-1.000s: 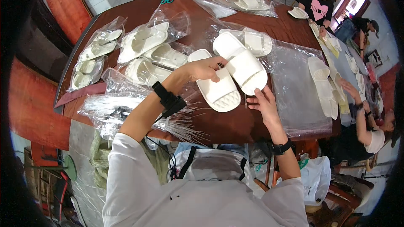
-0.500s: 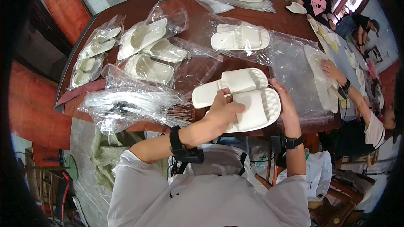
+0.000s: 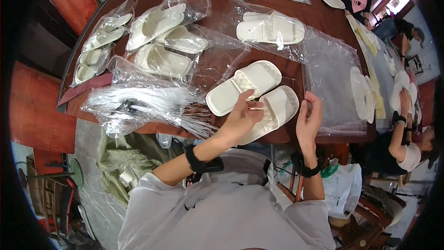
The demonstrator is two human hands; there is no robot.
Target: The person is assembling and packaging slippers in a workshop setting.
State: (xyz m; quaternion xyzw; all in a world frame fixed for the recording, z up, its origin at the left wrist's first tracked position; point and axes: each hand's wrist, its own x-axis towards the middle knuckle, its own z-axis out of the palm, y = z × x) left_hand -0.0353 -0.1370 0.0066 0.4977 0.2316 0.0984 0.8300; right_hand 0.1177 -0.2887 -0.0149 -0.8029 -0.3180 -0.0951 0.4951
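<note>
A pair of cream slide slippers (image 3: 257, 79) lies side by side on the table in front of me, toes pointing away to the right. My left hand (image 3: 241, 115) is over the pair, thumb and fingers drawn together around a small pale piece I cannot make out. To the right of the nearer slipper (image 3: 283, 106), my right hand (image 3: 309, 119) is raised with nothing in it, its fingers loosely bent and apart from the thumb. A thin strand shows near the slippers' toes.
Left of the slippers lies a bundle of thin clear plastic strips (image 3: 134, 106). Bagged slippers (image 3: 162, 60) sit behind it, and another bagged pair (image 3: 270, 28) farther back. A clear plastic bag (image 3: 330, 78) lies flat at right, near loose slippers (image 3: 361, 95). Other people work around the table.
My right hand has let go of the slippers and moved slightly away. The slippers now lie turned more diagonally. A co-worker's hand at right has withdrawn from the loose pair.
</note>
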